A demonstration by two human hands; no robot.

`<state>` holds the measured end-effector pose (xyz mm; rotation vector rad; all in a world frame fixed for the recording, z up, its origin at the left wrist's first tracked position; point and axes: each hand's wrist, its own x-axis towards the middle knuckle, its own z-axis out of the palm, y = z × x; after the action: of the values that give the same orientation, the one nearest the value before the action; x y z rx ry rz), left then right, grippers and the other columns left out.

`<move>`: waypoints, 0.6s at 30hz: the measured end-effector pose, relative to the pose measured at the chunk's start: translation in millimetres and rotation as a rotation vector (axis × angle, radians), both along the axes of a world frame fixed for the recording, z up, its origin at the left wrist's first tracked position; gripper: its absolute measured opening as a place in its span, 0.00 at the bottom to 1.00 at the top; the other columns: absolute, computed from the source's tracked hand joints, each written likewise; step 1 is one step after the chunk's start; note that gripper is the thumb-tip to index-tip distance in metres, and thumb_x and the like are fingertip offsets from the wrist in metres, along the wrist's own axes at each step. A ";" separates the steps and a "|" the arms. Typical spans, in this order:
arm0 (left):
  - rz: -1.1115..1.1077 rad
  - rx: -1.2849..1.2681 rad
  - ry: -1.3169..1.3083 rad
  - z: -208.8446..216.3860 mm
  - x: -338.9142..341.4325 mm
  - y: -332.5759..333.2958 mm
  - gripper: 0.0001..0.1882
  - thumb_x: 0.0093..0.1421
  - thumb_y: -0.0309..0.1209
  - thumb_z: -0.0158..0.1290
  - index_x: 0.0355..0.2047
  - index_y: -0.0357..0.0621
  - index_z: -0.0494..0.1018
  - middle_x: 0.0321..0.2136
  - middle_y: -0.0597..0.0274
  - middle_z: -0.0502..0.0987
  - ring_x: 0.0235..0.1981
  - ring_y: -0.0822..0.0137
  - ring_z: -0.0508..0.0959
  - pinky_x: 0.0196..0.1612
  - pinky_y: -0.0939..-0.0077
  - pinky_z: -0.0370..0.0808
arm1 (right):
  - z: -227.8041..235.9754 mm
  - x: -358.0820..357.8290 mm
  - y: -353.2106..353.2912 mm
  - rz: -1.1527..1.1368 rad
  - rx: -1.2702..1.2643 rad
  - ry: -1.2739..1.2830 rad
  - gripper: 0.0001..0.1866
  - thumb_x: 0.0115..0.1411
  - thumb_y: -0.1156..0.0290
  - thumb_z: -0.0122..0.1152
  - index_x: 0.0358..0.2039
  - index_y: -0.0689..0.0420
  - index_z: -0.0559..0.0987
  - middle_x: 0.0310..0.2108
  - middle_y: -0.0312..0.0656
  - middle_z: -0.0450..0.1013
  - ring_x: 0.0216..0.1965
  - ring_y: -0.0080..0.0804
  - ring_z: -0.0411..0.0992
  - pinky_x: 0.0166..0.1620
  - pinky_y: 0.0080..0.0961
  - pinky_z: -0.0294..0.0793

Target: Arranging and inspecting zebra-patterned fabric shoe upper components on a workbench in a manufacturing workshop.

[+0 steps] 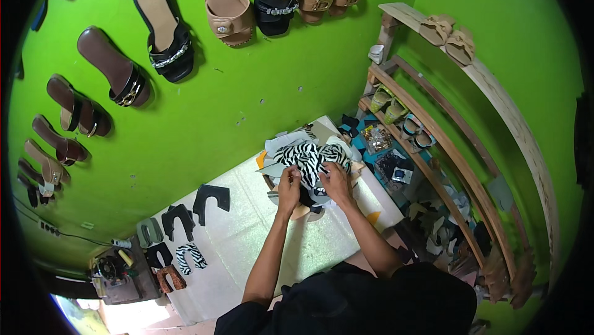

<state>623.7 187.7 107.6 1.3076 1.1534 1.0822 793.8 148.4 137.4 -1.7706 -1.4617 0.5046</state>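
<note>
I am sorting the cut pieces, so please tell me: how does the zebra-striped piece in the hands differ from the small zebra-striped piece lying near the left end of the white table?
The zebra-striped piece in the hands looks larger and bunched; the small zebra-striped piece lies flat, arch-shaped. The left hand and right hand touch the first; the second lies untouched beside dark cut pieces. Both share black-and-white stripes.

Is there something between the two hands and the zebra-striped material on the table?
Nothing visible does. The left hand and the right hand already rest on the zebra-striped material, which lies on top of a pile of cut pieces on the white table. Whether the fingers grip it cannot be told.
</note>
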 end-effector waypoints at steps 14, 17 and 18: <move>0.033 0.076 0.171 -34.1 38.5 8.9 0.15 0.65 0.22 0.46 0.52 0.36 0.68 0.44 0.56 0.73 0.45 0.67 0.73 0.51 0.74 0.70 | -7.3 -3.6 39.0 -0.036 -0.112 -0.295 0.20 0.56 0.64 0.67 0.45 0.61 0.75 0.43 0.49 0.69 0.49 0.49 0.68 0.51 0.44 0.64; 0.030 0.046 0.118 -33.5 40.0 5.9 0.18 0.64 0.21 0.46 0.55 0.37 0.66 0.47 0.55 0.72 0.45 0.66 0.73 0.50 0.73 0.70 | -12.2 -5.7 40.5 -0.089 -0.021 -0.158 0.16 0.54 0.68 0.68 0.41 0.55 0.75 0.40 0.42 0.72 0.47 0.44 0.69 0.51 0.44 0.61; 0.038 0.052 0.122 -32.2 39.9 5.9 0.18 0.64 0.21 0.46 0.55 0.37 0.66 0.47 0.55 0.72 0.45 0.66 0.73 0.50 0.73 0.70 | -13.4 -6.4 43.0 -0.081 -0.013 -0.154 0.16 0.54 0.68 0.68 0.41 0.55 0.75 0.40 0.42 0.72 0.47 0.44 0.69 0.51 0.44 0.61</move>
<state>663.6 193.7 75.4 1.4139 1.2522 1.0784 787.4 191.4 124.0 -1.9064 -1.4855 0.3434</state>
